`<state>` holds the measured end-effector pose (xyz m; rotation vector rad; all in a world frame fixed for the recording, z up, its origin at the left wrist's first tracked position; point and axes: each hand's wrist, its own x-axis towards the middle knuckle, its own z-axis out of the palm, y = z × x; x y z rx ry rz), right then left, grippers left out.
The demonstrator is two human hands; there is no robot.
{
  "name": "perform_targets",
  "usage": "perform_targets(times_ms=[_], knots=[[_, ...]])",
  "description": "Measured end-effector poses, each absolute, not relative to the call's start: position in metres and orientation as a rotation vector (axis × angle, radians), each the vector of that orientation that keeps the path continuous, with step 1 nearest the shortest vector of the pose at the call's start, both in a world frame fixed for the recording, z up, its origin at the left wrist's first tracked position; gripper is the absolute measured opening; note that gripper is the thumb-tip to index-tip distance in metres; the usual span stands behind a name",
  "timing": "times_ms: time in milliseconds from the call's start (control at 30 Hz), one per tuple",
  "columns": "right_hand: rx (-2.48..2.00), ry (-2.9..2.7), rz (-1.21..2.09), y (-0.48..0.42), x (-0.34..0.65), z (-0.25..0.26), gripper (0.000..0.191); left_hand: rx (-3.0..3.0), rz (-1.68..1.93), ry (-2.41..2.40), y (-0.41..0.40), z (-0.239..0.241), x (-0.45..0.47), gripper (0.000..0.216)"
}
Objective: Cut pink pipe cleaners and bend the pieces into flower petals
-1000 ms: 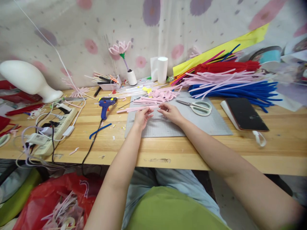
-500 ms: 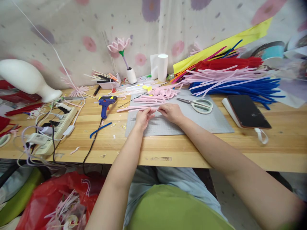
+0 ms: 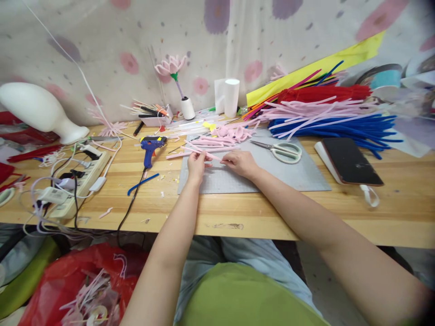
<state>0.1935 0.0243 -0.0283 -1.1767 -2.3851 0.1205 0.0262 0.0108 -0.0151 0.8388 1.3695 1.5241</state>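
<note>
My left hand [image 3: 197, 165] and my right hand [image 3: 239, 163] both pinch a short pink pipe cleaner [image 3: 211, 156] just above a grey cutting mat [image 3: 288, 177]. The stem slants from upper left to lower right between them. More cut pink pipe cleaners [image 3: 212, 142] and curled pink pieces [image 3: 234, 132] lie on the mat just beyond my fingers. White-handled scissors [image 3: 283, 151] rest on the mat to the right of my right hand.
A blue glue gun [image 3: 149, 148] and a power strip [image 3: 79, 179] with tangled cords lie at left. Bundles of blue, pink and red pipe cleaners [image 3: 333, 120] fill the back right, with a black phone [image 3: 350, 161] in front. A red bag [image 3: 73, 285] sits below the table edge.
My left hand has turned and lifted the pink pipe cleaner's left end, so the stem now slants instead of lying level. My right hand has shifted slightly toward me.
</note>
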Motion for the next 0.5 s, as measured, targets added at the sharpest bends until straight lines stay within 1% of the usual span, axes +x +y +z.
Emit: perform_targets(times_ms=[67,167,267,333,400,433,500], knots=[[-1.219,-2.334,0.137,0.027,0.197,-0.028,0.022,0.874,1.561,1.473,0.014,-0.013,0.008,0.01],[-1.358,-2.221,0.084,0.034,0.205,-0.028,0.022,0.921,1.593,1.868,0.016,-0.009,-0.028,0.009],[-1.428,-2.201,0.003,0.043,0.21,-0.026,0.023,0.933,1.446,2.33,0.01,-0.005,-0.056,0.013],[-1.411,-2.242,-0.048,0.05,0.209,-0.025,0.023,0.86,1.416,2.476,0.005,-0.004,-0.061,0.036],[-1.395,-2.308,-0.093,0.057,0.206,-0.022,0.024,0.886,1.491,2.581,0.001,-0.004,-0.058,0.057],[-1.394,-2.345,-0.11,0.061,0.204,-0.021,0.025,0.974,1.533,2.611,0.001,-0.004,-0.055,0.061],[-1.403,-2.415,-0.133,0.066,0.201,-0.018,0.025,1.295,1.518,2.571,0.004,-0.008,-0.048,0.056]])
